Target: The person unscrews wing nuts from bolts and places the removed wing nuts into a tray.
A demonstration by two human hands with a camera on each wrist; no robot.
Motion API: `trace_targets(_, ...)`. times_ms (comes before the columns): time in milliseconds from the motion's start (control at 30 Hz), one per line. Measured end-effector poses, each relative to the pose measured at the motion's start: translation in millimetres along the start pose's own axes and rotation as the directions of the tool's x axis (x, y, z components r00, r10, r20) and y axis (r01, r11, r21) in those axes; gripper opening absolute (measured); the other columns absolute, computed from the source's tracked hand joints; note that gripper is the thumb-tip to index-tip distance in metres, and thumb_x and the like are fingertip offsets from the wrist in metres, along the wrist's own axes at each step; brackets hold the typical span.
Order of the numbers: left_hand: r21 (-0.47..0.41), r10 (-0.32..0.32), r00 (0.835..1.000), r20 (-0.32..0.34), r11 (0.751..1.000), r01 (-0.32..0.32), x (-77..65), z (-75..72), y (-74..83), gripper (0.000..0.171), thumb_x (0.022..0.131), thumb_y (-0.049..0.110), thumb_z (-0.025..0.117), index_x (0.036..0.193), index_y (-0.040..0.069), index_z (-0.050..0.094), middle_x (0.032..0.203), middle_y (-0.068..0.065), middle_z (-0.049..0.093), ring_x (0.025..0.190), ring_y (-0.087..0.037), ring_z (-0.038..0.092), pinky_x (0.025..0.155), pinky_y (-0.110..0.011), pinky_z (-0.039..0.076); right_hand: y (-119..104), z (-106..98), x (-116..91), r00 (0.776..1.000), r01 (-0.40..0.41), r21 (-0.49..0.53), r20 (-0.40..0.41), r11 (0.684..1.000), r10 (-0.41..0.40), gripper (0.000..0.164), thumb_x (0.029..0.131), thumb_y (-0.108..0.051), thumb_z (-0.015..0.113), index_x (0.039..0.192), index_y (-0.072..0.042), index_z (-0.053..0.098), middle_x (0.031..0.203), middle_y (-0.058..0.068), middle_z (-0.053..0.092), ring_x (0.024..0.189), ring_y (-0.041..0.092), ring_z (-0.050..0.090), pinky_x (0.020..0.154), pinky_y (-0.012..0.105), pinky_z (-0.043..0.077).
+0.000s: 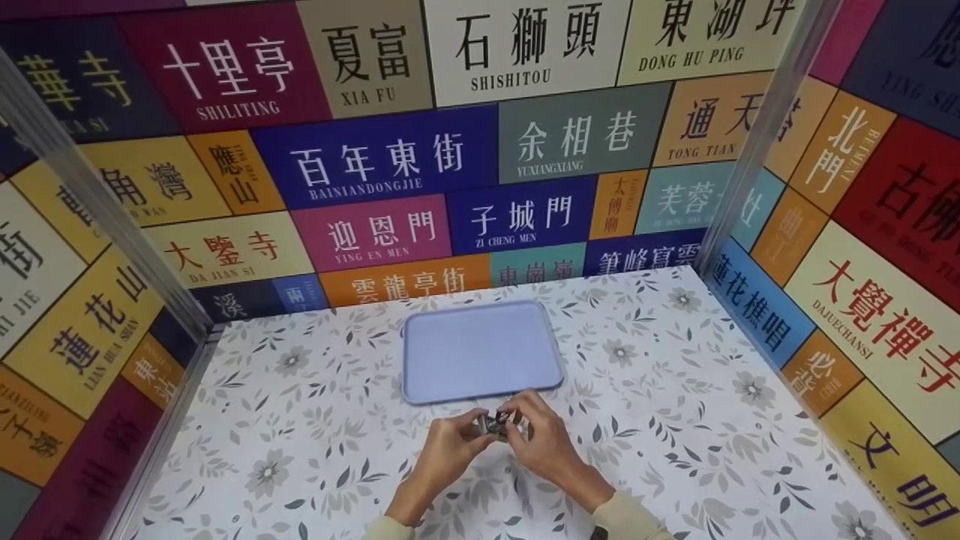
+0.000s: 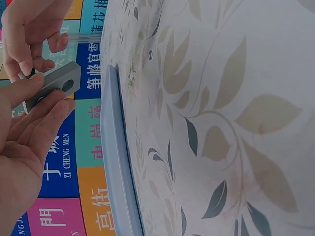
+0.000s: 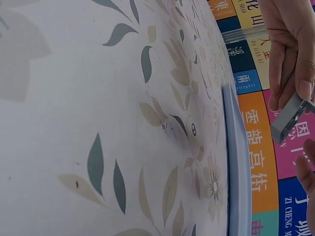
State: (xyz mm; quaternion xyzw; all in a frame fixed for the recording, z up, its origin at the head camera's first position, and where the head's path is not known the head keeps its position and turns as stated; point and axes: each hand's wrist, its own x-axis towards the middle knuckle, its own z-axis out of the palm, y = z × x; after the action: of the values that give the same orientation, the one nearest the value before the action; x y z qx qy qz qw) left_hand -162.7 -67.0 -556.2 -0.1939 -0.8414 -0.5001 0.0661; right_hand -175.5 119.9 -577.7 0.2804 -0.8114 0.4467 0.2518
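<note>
My left hand [image 1: 448, 448] holds a small grey metal block [image 2: 63, 82] between thumb and fingers, above the table near its middle. One round hole shows in the block's face in the left wrist view; the right wrist view shows a threaded screw [image 3: 310, 105] at its side. From the right, my right hand [image 1: 541, 441] meets the block, its fingertips pinching a small dark piece [image 2: 28, 73] at the block's end. That piece is mostly hidden behind the fingers, and I cannot tell whether it is the same screw.
A pale blue rectangular tray [image 1: 480, 351] lies on the table just beyond my hands. White cloth with a leaf and flower pattern [image 1: 292, 450] covers the table. Panels with coloured name signs [image 1: 375, 161] stand at the back and both sides.
</note>
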Motion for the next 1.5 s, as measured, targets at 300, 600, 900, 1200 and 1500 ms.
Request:
trace_targets(300, 0.033, -0.007, 1.0, 0.004, 0.999, 0.006, -0.6, -1.3, 0.0, 0.034, 0.083, 0.009, 0.081, 0.114, -0.002, 0.073, 0.083, -0.012, 0.078, 0.07, -0.01, 0.072, 0.062, -0.018, 0.056, 0.7, 0.0, 2.5, 0.999, 0.048, 0.025, -0.003, 0.999, -0.048, 0.034, 0.08, 0.018, 0.063, 0.097, -0.011, 0.069, 0.1, -0.002, 0.06, 0.066, 0.001, 0.049, 0.053, 0.008, 0.04)
trace_targets(600, 0.027, -0.013, 1.0, 0.014, 1.0, 0.012, -0.1, -1.3, 0.1, 0.033, 0.084, 0.009, 0.08, 0.113, -0.002, 0.072, 0.084, -0.012, 0.078, 0.072, -0.012, 0.074, 0.06, -0.015, 0.054, 0.6, -0.9, 7.5, 0.993, 0.108, 0.063, -0.059, 0.992, -0.104, 0.03, 0.086, 0.016, 0.063, 0.09, -0.012, 0.072, 0.097, 0.002, 0.058, 0.073, 0.007, 0.052, 0.057, 0.011, 0.043)
trace_targets(900, 0.024, -0.019, 1.0, 0.008, 1.0, 0.019, -0.3, -0.6, 1.1, 0.032, 0.083, 0.009, 0.08, 0.113, -0.001, 0.073, 0.08, -0.011, 0.078, 0.068, -0.007, 0.071, 0.057, -0.016, 0.053, 0.7, -1.2, 8.1, 0.985, 0.134, 0.076, -0.119, 0.988, -0.124, 0.03, 0.083, 0.017, 0.065, 0.091, -0.011, 0.073, 0.097, 0.006, 0.059, 0.073, 0.012, 0.055, 0.055, 0.013, 0.043)
trace_targets(1200, 0.019, -0.034, 0.999, -0.003, 0.999, 0.034, -0.1, 0.2, 2.1, 0.033, 0.083, 0.01, 0.08, 0.113, -0.002, 0.073, 0.077, -0.011, 0.077, 0.064, -0.004, 0.066, 0.056, -0.017, 0.051, -1.0, -3.5, 0.4, 0.985, -0.108, -0.062, -0.142, 0.992, 0.098, 0.022, 0.089, -0.008, 0.073, 0.079, -0.017, 0.055, 0.084, -0.008, 0.054, 0.069, 0.001, 0.052, 0.055, 0.014, 0.041)
trace_targets(1500, 0.026, -0.024, 1.0, 0.015, 0.999, 0.023, 0.1, 1.1, 2.8, 0.032, 0.086, 0.01, 0.078, 0.115, -0.002, 0.072, 0.084, -0.012, 0.078, 0.072, -0.01, 0.073, 0.061, -0.017, 0.055, -1.5, -2.8, -3.3, 0.986, -0.157, -0.06, -0.062, 0.986, 0.154, 0.017, 0.092, -0.02, 0.074, 0.08, -0.023, 0.062, 0.08, -0.008, 0.058, 0.07, 0.01, 0.058, 0.061, 0.028, 0.05)
